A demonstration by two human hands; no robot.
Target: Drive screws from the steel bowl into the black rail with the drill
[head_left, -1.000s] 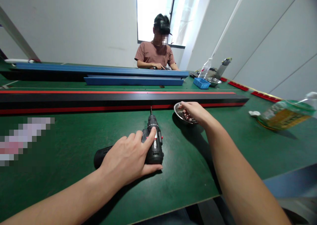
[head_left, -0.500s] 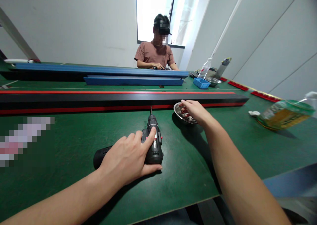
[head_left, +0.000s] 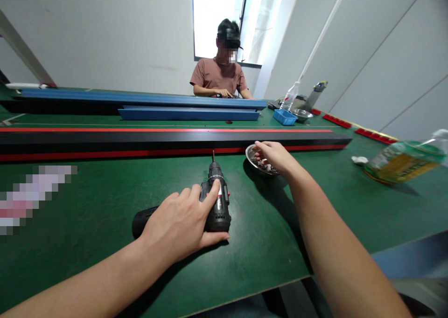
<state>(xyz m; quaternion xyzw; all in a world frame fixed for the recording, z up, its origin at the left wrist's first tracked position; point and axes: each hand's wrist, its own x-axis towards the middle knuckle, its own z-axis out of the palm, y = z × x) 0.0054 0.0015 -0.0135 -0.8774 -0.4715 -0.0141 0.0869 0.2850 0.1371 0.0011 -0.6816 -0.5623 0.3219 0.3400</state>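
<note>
Left hand: palm down (head_left: 178, 217) over the drill's grip, fingers half curled and out of sight on the far side, index finger laid along the body, thumb by the rear end; it has the drill in a loose grasp
Drill: black power drill (head_left: 219, 215), lying on its side on the green table (head_left: 252, 257), grip to the left, thin bit pointing to the far side; the tip reaches the bar in view, but whether they touch I cannot tell
Right hand: fingers bent down (head_left: 278, 157) into the bowl, partly curled; whether a piece is pinched there I cannot tell
Bowl: shallow metal dish (head_left: 248, 154) right of the drill, with small loose pieces (head_left: 263, 167) inside
What changed: over the last second only the right fingertips have shifted slightly among the pieces; left hand and drill have stayed put, so the work appears to be in the bowl, with the drill waiting
Bar: long, black with red edges (head_left: 157, 139), lying left to right just beyond drill and bowl
Far side: blue profiles (head_left: 189, 115), then a seated person (head_left: 220, 75)
</note>
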